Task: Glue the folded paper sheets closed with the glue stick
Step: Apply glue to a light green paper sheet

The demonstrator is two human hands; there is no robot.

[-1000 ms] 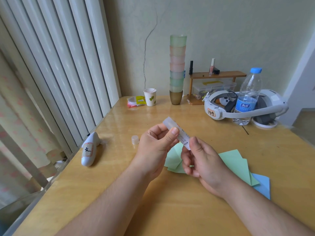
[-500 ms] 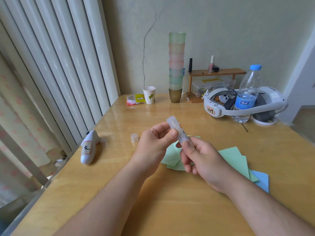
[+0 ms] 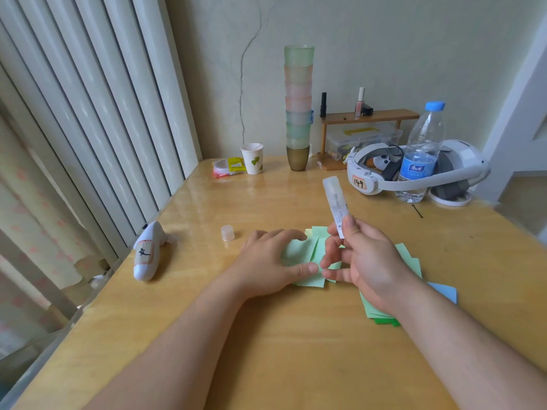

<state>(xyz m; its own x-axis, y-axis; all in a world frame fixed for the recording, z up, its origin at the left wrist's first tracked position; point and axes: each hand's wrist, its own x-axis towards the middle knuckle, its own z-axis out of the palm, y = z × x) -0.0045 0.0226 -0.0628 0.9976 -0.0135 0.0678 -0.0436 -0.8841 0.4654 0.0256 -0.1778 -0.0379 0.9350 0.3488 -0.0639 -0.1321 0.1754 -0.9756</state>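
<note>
My right hand [image 3: 364,261] grips the lower end of a translucent glue stick [image 3: 334,199], which points up and away from me. Its small clear cap [image 3: 227,232] stands on the table to the left. My left hand [image 3: 269,264] rests on a folded light-green paper sheet [image 3: 307,279] lying flat on the table, index finger and thumb spread over it. More green folded sheets [image 3: 373,312] and a blue one [image 3: 444,291] lie under and behind my right hand, partly hidden by it.
A white controller [image 3: 147,253] lies near the left table edge. At the back stand a paper cup [image 3: 252,158], a tall stack of cups [image 3: 298,108], a small wooden shelf [image 3: 370,116], a headset [image 3: 414,170] and a water bottle [image 3: 421,152].
My left hand let go of the glue stick and came down onto the green sheet. My right hand now holds the stick alone, tilted more upright.
</note>
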